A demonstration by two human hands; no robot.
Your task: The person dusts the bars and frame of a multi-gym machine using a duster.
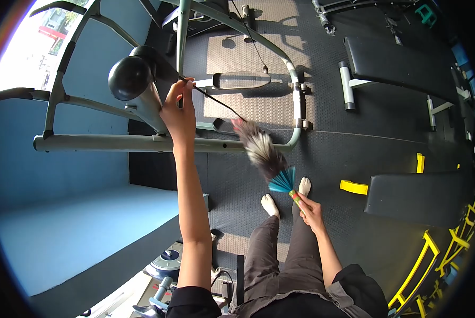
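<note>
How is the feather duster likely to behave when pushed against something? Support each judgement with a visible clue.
The feather duster is probably light for its size: the right hand alone holds it out by one end. Its fluffy plume should bend easily; the slim handle looks stiffer.

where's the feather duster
In the head view, the feather duster is just right of centre, held in the right hand, its tip overlapping the grey frame.

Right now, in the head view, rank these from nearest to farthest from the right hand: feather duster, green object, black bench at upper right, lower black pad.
1. Feather duster: held in the right hand.
2. Lower black pad: to the hand's right.
3. Black bench: farther off, upper right.
4. Green object: top right, farthest.
</note>
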